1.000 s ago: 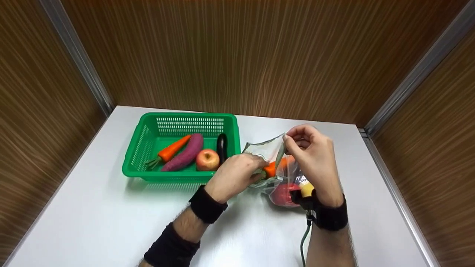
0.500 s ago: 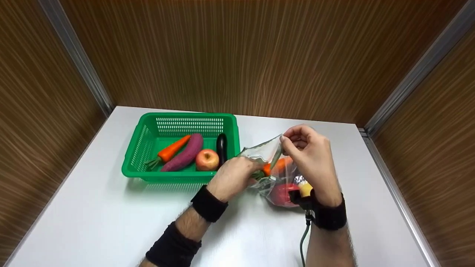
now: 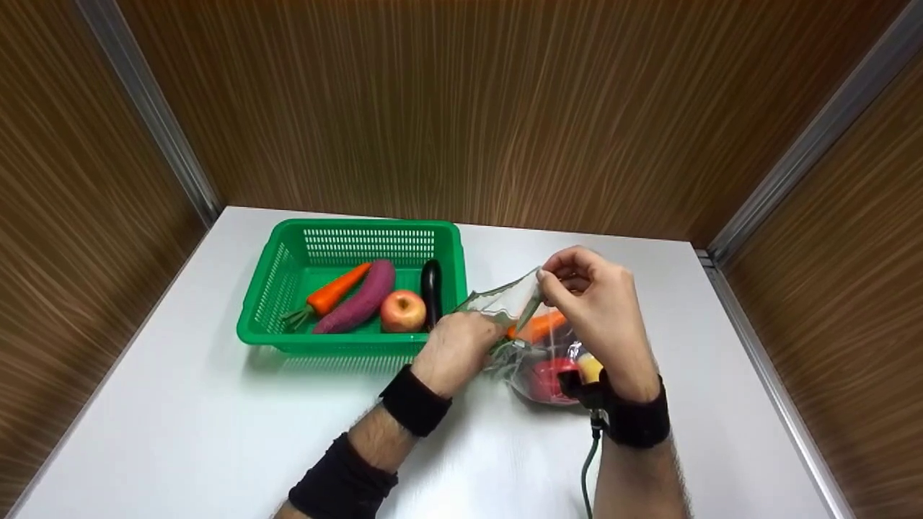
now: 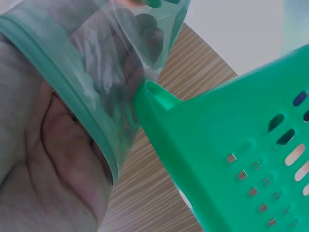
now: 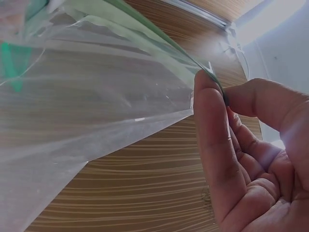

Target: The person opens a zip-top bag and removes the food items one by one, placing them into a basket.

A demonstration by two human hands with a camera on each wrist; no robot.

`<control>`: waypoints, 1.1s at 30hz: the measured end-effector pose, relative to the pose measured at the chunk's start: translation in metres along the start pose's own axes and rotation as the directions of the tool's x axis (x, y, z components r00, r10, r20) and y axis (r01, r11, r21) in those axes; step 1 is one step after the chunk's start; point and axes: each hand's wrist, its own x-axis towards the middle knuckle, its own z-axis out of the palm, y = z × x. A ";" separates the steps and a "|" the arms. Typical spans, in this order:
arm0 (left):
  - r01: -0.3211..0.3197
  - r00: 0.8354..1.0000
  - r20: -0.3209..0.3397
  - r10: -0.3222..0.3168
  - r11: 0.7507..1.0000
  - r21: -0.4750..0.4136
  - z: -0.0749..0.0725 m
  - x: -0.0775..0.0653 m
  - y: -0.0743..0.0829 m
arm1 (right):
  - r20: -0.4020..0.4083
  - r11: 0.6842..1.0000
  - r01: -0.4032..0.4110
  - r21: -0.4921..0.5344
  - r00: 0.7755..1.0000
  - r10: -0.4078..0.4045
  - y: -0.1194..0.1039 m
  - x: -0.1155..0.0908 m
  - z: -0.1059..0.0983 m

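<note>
A clear zip-top bag [image 3: 505,297] with a green rim is beside the basket. Its upper corner is pinched between the thumb and index finger of my right hand [image 3: 595,303]; the right wrist view shows the rim caught there. My left hand [image 3: 461,342] reaches through the bag's mouth, its curled fingers showing through the plastic in the left wrist view. Those fingers are at the leafy end of an orange carrot [image 3: 541,328], their tips hidden in the head view. Lower in the bag lie a red rounded piece [image 3: 548,378] and a partly covered yellow one [image 3: 590,367].
Just left of the bag stands a green basket [image 3: 339,339] holding another carrot [image 3: 339,285], a purple sweet potato [image 3: 360,299], an apple [image 3: 402,311] and a dark eggplant [image 3: 430,288]. Wood-grain panels [image 3: 447,108] enclose the white table [image 3: 180,432]. A cable [image 3: 588,461] trails from the right wrist.
Both hands have shifted slightly left and toward me, with the bag's mouth and the carrot's leafy end moving along. The bag opening looks narrower. The basket's contents have stayed put.
</note>
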 end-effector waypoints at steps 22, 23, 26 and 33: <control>0.041 0.998 0.020 -0.056 0.898 0.438 0.016 0.005 0.029 | 0.101 0.999 0.034 -0.011 0.994 -0.033 0.011 0.008 -0.002; 0.040 0.998 0.018 -0.052 0.902 0.430 0.015 0.005 0.029 | 0.098 0.999 0.034 -0.008 0.995 -0.033 0.011 0.008 -0.002; 0.040 0.999 0.006 -0.046 0.921 0.387 0.012 0.006 0.026 | 0.085 0.999 0.037 -0.005 0.996 -0.037 0.011 0.008 -0.004; 0.043 0.997 -0.078 -0.022 0.963 0.266 0.008 0.008 0.019 | 0.050 0.999 0.034 0.000 0.998 -0.034 0.012 0.010 -0.007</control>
